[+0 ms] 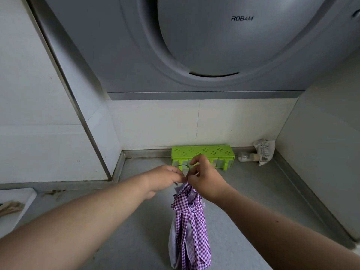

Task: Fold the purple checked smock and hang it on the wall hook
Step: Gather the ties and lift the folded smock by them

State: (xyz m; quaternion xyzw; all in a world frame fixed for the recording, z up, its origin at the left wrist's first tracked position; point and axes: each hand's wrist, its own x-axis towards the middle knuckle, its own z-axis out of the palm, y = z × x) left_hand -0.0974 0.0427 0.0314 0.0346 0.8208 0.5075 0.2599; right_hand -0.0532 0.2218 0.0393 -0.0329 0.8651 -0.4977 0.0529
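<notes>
**Both hands at the smock's top, over the counter**

At far left, a white board (13, 195) with some tan strips (10, 207) on it sits at the edge of the counter (253, 191).

Your left hand (163, 179) reaches in from the left, fingers curled, its fingertips pinching at a thin dark loop (184, 166) just above the top of the smock (188, 227). Whether that loop is a cord or a wire, you cannot tell from here.

The smock hangs bunched in a long narrow bundle from where your two hands meet, its purple check outside and a pale lining showing along the left edge. It dangles above the grey counter and runs off the bottom of the view.

Your right hand (206, 180) touches the left at the top of the bundle, fingers curled and gripping the gathered cloth, forefinger raised and bent.

Behind your hands, a green rack (202, 152) stands against the tiled wall. Right of it lie a small bottle (248, 157) on its side and a crumpled packet (265, 151), in the corner. Overhead is the grey hood (214, 45) marked ROBAM.
</notes>
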